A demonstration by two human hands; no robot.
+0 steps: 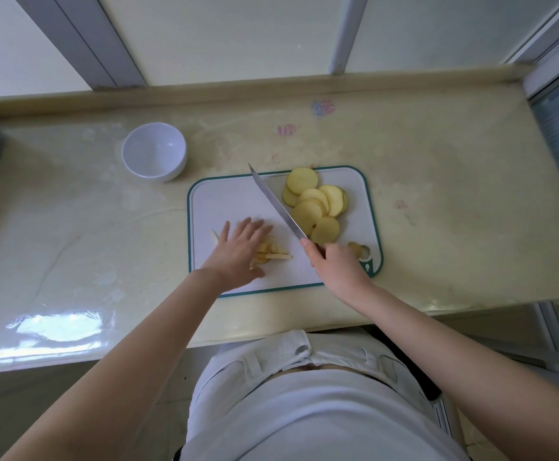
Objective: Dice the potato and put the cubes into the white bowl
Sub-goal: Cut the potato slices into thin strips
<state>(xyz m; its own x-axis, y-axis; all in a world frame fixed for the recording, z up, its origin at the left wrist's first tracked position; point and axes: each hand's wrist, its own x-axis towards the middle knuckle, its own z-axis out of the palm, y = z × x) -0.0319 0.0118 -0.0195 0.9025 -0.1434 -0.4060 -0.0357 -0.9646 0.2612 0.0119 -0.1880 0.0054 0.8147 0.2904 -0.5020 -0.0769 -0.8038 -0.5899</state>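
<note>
Person's white top (304, 410) fills the near edge, with both arms reaching out to the cutting board (225, 197). The left hand (238, 251) lies flat, fingers straight, pressing on a few potato strips (276, 256) at the near left of the board. The right hand (334, 264) is wrapped round the handle of the knife (276, 202), whose blade angles far-left just beside those outstretched fingers. That's the worry imo: untucked fingertips, and slippery strips could skid mid-cut. Uncut potato slices (314, 202) are piled far right, close enough for the blade to nudge them. The white bowl (153, 151) sits empty off the board's far left, so cubes could drop on the way over.
</note>
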